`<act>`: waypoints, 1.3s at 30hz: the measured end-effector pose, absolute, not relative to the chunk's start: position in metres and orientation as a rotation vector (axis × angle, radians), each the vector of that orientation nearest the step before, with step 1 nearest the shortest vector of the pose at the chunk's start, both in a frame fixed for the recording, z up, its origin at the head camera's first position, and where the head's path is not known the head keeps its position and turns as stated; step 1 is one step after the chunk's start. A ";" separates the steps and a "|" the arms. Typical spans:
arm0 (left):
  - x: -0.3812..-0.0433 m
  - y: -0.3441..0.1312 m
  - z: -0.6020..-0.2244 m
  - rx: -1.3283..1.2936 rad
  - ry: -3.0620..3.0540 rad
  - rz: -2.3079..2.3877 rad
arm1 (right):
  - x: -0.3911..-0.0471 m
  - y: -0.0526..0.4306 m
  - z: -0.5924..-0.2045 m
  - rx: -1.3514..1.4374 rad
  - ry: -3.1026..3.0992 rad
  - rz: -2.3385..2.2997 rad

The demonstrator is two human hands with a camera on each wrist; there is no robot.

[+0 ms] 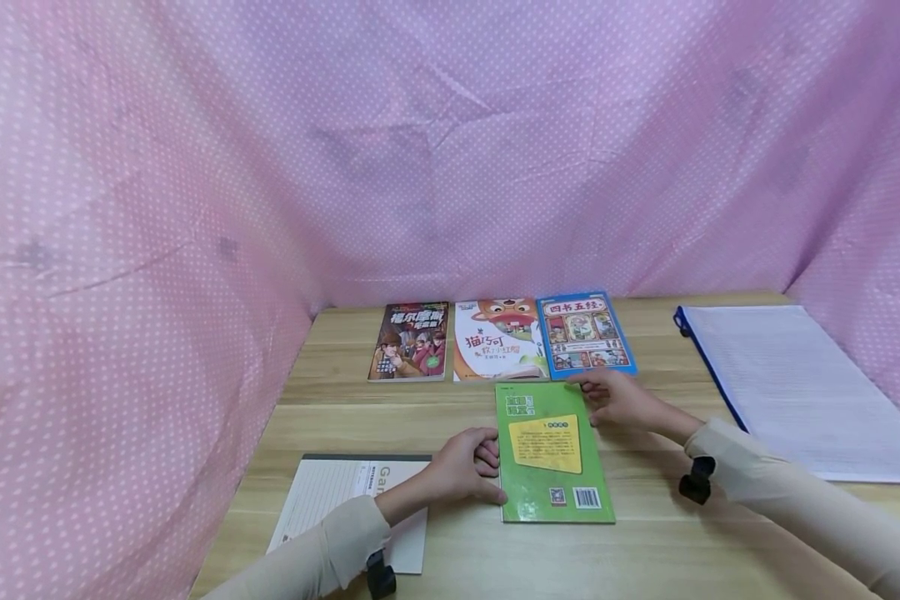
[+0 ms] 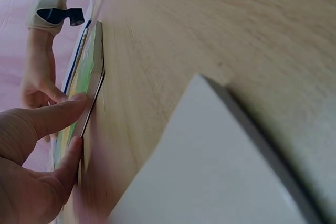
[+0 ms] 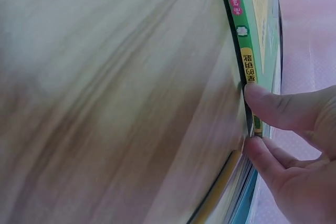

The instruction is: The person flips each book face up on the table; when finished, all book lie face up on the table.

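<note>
A green book lies back cover up on the wooden table, with a yellow text panel and a barcode. My left hand holds its left edge; in the left wrist view, the thumb and a bent finger of that hand touch the page edges. At the upper right corner, my right hand grips the book. The right wrist view has the thumb of this hand on the green spine and the fingers around the corner. Some fingertips are hidden.
Behind lie three books in a row: a dark comic-style one, a white one and a blue one. A notebook lies under my left forearm. A white zip pouch is at right. Pink dotted cloth surrounds the table.
</note>
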State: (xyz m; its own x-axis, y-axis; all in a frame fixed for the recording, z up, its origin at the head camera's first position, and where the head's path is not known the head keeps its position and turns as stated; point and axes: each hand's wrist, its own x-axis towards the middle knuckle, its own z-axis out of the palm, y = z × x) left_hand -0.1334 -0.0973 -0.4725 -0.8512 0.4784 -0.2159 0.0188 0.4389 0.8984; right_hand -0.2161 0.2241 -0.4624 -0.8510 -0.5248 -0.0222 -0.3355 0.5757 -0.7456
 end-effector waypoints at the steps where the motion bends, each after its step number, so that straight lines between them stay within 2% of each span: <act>1: -0.133 -0.097 -0.473 0.421 2.251 1.400 | -0.216 0.224 -0.462 -0.721 2.560 -1.153; 25: -0.135 -0.099 -0.477 0.460 2.251 1.381 | -0.215 0.229 -0.428 -0.772 2.250 -1.610; 39: -0.134 -0.098 -0.476 0.442 2.235 1.395 | -0.214 0.227 -0.420 -0.705 2.268 -1.566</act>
